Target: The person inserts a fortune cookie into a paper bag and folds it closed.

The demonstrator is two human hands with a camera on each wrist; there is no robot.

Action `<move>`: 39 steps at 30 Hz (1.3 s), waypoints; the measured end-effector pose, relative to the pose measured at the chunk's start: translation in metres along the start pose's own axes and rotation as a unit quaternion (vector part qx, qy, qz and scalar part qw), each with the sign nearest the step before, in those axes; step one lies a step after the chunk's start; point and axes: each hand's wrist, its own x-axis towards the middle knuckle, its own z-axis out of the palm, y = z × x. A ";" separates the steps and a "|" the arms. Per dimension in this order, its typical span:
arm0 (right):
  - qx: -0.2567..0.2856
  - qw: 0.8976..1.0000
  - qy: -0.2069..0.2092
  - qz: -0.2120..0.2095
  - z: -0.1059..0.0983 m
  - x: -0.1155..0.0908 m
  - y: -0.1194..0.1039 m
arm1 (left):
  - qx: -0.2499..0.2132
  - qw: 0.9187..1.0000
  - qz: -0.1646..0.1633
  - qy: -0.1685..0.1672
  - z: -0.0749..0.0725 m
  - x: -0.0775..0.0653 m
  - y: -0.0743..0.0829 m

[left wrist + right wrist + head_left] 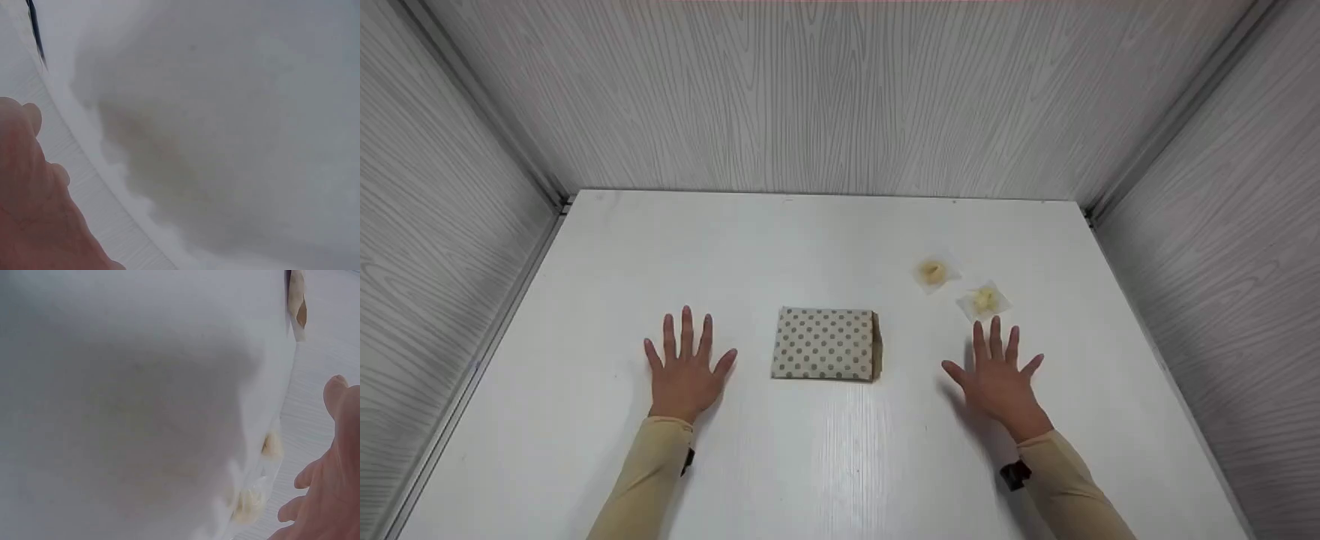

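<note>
A flat paper bag [823, 345], cream with grey dots, lies in the middle of the white table, its brown-edged end to the right. To its left my left hand [684, 375] is held palm down over the table, fingers spread, with nothing in it. My right hand [1001, 386] mirrors it on the other side, also empty and spread. Just beyond its fingertips is a clear packet [985, 301] with pale yellow pieces. Another clear packet [934, 272] with a yellowish round thing lies farther back. Both packets also show in the right wrist view, near the hand [332, 484].
The white table [720, 247] is enclosed by grey wood-grain panels at the back [825, 97], left [442, 225] and right [1222, 225]. A dark strap piece [1015, 475] sits at the right cuff.
</note>
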 end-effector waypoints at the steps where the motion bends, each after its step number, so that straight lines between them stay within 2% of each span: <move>1: 0.001 1.000 0.000 -0.001 0.001 0.000 0.000 | -0.001 1.000 0.001 0.001 0.000 0.000 0.000; 3: 0.006 1.000 0.006 -0.008 0.001 0.000 0.000 | -0.001 1.000 0.003 -0.001 0.000 0.001 0.001; 5: 0.010 0.999 0.019 -0.034 0.003 0.001 0.000 | -0.003 1.000 0.010 0.000 0.000 0.002 0.005; 8: 0.034 0.993 0.037 -0.108 0.004 0.002 -0.005 | -0.016 0.999 0.032 0.014 -0.001 0.007 0.015; 12: 0.077 0.975 0.022 -0.208 0.007 0.006 -0.022 | -0.048 0.995 0.078 0.029 -0.002 0.019 0.037; 15: 0.082 0.965 0.002 -0.249 0.011 0.011 -0.039 | -0.073 0.990 0.120 0.001 -0.001 0.027 0.058; 18: 0.065 0.956 -0.003 -0.286 0.016 0.016 -0.053 | -0.096 0.979 0.172 -0.046 0.002 0.037 0.081; 21: 0.038 0.947 0.006 -0.320 0.019 0.020 -0.063 | -0.099 0.969 0.213 -0.082 0.007 0.046 0.100; 25: 0.003 0.945 0.015 -0.327 0.021 0.021 -0.068 | -0.075 0.966 0.221 -0.108 0.014 0.055 0.114; 30: -0.025 0.941 0.001 -0.336 0.023 0.023 -0.070 | -0.052 0.962 0.231 -0.138 0.018 0.062 0.124; 39: -0.012 0.941 -0.008 -0.337 0.026 0.026 -0.068 | -0.017 0.959 0.247 -0.139 0.018 0.071 0.141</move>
